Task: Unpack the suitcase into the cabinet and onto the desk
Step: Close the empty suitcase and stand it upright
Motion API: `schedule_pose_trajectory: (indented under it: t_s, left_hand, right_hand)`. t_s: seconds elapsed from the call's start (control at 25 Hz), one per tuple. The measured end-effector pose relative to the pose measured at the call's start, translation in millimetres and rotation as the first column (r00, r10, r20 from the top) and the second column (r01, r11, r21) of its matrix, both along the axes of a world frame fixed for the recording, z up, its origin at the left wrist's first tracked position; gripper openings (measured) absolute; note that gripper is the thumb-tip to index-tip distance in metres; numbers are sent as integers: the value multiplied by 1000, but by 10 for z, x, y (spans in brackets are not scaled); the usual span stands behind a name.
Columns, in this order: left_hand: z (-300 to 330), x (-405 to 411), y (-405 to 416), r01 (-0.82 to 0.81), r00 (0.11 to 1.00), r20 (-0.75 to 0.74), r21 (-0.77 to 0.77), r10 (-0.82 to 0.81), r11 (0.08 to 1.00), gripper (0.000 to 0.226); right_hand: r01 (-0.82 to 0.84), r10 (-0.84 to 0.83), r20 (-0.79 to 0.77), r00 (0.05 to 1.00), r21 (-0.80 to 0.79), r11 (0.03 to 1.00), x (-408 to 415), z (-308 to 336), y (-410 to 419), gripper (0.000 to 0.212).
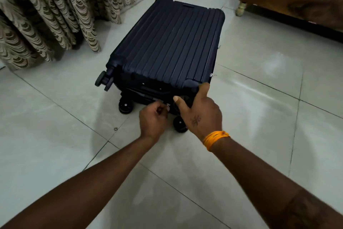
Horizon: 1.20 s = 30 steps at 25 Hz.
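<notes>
Both forearms stretched forward toward the suitcase (pixel 167 43); left hand (pixel 153 119) pinching at its near end, right hand (pixel 201 113) spread over its near right corner.

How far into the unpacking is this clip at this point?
Barely started. Done: the dark suitcase lies flat on the tiled floor, lid closed. In hand: the left hand pinches a zipper pull at the wheel end while the right hand steadies that corner. Left: opening it and moving everything out; no contents, cabinet or desk are visible.
</notes>
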<state>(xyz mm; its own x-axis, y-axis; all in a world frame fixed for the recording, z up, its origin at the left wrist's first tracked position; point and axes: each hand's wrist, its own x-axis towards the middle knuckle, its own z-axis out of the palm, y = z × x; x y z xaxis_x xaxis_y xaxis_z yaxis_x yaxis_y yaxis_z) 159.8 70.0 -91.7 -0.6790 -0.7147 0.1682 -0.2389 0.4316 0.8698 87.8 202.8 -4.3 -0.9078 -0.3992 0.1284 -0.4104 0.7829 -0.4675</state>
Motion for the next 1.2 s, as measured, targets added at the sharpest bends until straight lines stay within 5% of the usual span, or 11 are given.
schedule_pose_trajectory:
  t_s: [0.12,0.24,0.32,0.44,0.52,0.76,0.92,1.08,1.2]
  left_hand:
    - [-76,219,-172,15,1000,-1,52,-15,999,8]
    - [-119,382,-252,-2,1000,2,81,2,997,12]
    - [-122,450,-335,-2,1000,9,94,1,996,14]
    - [-86,516,-405,19,1000,22,125,-22,992,20]
    - [-52,554,-359,-2,1000,5,146,1,989,26]
    - [-71,750,-274,-80,994,-67,158,92,984,25]
    - [12,891,103,-75,989,-103,293,109,953,23]
    - [60,865,60,-115,985,-91,289,147,950,19]
    - [151,801,39,-105,993,-20,257,114,961,11]
  right_hand:
    - [-412,483,-266,834,280,867,-223,184,312,76]
    - [-561,845,-182,503,675,480,-651,303,345,107]
    - [-522,929,-139,344,794,312,-868,399,152,118]
    - [-501,991,-93,101,855,131,-909,502,-278,97]
    - [-495,1000,-24,18,868,29,-830,499,-515,79]
    - [-580,984,-160,71,797,172,-488,357,-749,56]
    - [-645,934,-275,230,676,358,-195,414,-1149,54]
    - [-667,908,-228,351,620,413,56,291,-1383,55]
    - [-775,822,-226,522,278,568,142,223,-1180,63]
